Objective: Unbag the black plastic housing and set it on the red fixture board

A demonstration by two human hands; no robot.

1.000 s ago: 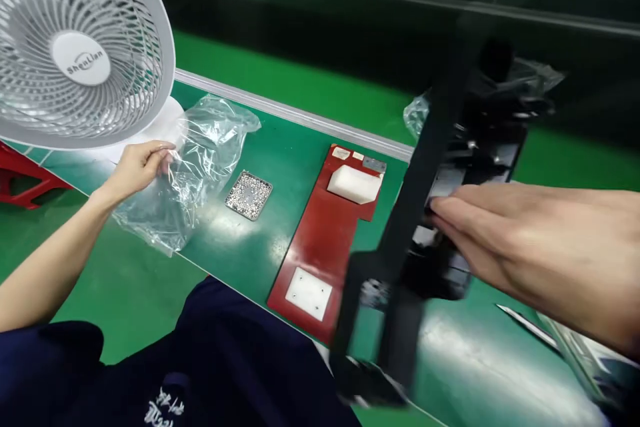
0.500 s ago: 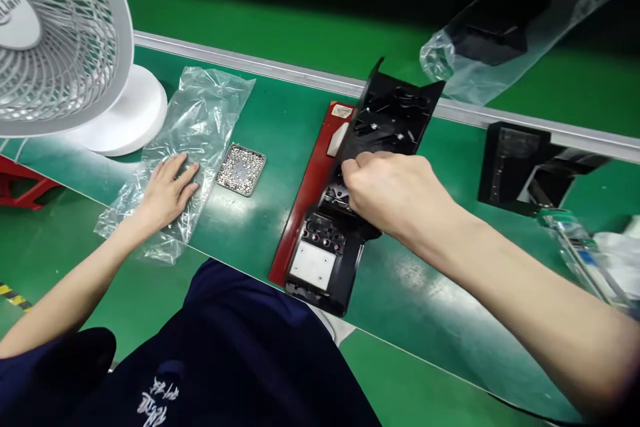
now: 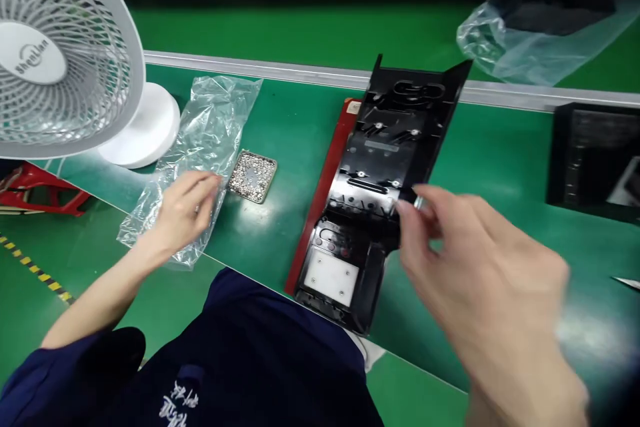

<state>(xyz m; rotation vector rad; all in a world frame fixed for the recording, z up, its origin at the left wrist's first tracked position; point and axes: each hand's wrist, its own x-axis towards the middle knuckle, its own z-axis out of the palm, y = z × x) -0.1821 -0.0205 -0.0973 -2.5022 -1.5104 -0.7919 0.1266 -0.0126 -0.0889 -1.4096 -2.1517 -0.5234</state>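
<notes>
A long black plastic housing (image 3: 385,167) lies open side up on a red fixture plate (image 3: 320,193) on the green bench. A white block shows through the opening at its near end. My right hand (image 3: 475,267), blurred, hovers just right of the housing's middle, fingers apart, fingertips close to its right edge. My left hand (image 3: 185,210) rests over an empty clear plastic bag (image 3: 205,140), fingers loosely bent, next to a small square tray of tiny screws (image 3: 253,177).
A white desk fan (image 3: 60,53) stands at the left. A second black part (image 3: 595,160) lies at the right, and a bagged black part (image 3: 540,20) sits beyond the bench rail. A red frame (image 3: 30,190) sits low at the left.
My right hand brought the black housing down onto the red plate, let go and drew back to the right. My left hand flattened the bag, then shifted toward the screw tray.
</notes>
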